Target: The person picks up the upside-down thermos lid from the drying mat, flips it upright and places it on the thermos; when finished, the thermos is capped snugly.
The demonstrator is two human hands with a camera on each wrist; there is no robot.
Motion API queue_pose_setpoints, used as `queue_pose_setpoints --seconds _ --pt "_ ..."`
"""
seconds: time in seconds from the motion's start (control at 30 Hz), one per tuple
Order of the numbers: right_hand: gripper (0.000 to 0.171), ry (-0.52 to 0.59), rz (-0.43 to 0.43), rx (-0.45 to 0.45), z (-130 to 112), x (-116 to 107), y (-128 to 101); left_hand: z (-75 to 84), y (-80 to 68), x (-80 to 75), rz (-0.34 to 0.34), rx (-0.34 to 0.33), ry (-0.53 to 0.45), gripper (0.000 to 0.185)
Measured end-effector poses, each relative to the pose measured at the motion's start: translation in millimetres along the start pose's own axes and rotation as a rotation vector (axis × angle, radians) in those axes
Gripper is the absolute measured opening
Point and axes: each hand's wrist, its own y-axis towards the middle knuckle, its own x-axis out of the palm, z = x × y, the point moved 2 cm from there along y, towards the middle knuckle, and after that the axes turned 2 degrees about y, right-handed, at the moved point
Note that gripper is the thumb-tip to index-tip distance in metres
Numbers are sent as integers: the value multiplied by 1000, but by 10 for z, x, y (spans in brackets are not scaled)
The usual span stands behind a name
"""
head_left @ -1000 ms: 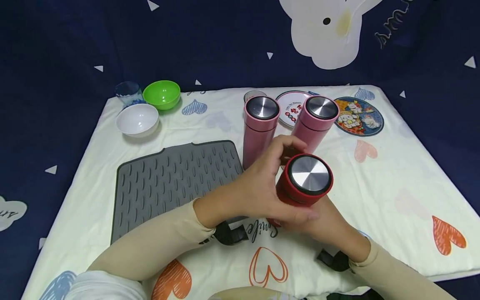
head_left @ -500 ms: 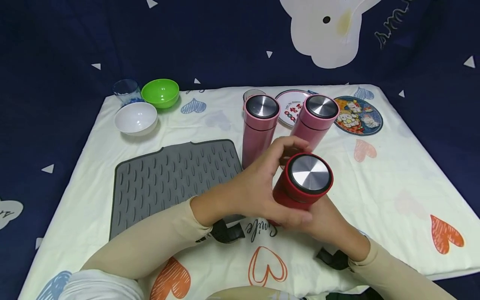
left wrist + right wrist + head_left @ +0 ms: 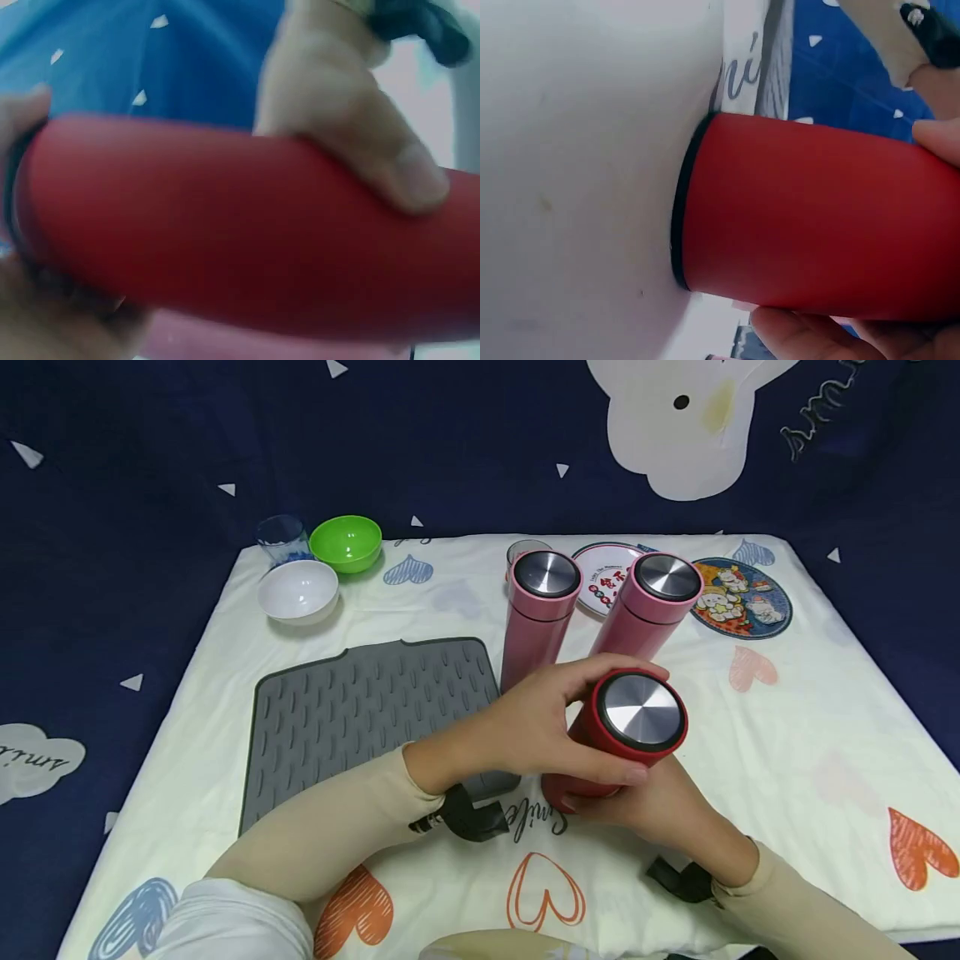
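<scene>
A red thermos flask (image 3: 577,789) with a brushed-steel top stands tilted between both hands, its lid toward the head camera. My left hand (image 3: 532,718) grips it near the lid, fingers round the far side and thumb on the near side. Lower down, my right hand (image 3: 663,806) holds the body; its fingers are partly hidden in the head view. In the left wrist view the flask (image 3: 210,225) lies across the picture, with the right thumb pressed on its side. The flask's black-ringed base (image 3: 678,217) shows close over white cloth in the right wrist view.
Two pink thermos flasks (image 3: 536,639) (image 3: 648,610) stand just behind the hands. A grey ridged mat (image 3: 367,710) lies left. White bowl (image 3: 298,593), green bowl (image 3: 347,545) and a blue glass (image 3: 282,539) stand back left. Behind the flasks are another glass and two round plates (image 3: 742,597).
The head view has shifted, so the things on the table appear farther right. My left fingers have closed in round the red flask's lid end; the right hand keeps its hold.
</scene>
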Motion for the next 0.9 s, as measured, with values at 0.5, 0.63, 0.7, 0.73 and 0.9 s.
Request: queue_pose_setpoints --seconds 0.5,0.63,0.7,0.73,0.9 --pt "56 25 0 -26 11 -1 28 81 -105 -50 33 -50 113 80" --pt "57 -61 15 -57 11 -18 27 95 -87 19 118 -38 210 83" --pt "60 -69 15 -29 21 -19 24 59 -67 3 131 -31 133 77" --pt "60 -57 11 -7 29 -15 18 33 -60 -12 123 -39 70 74" --pt "55 25 -6 17 44 1 23 -18 -69 -27 70 -80 -41 79"
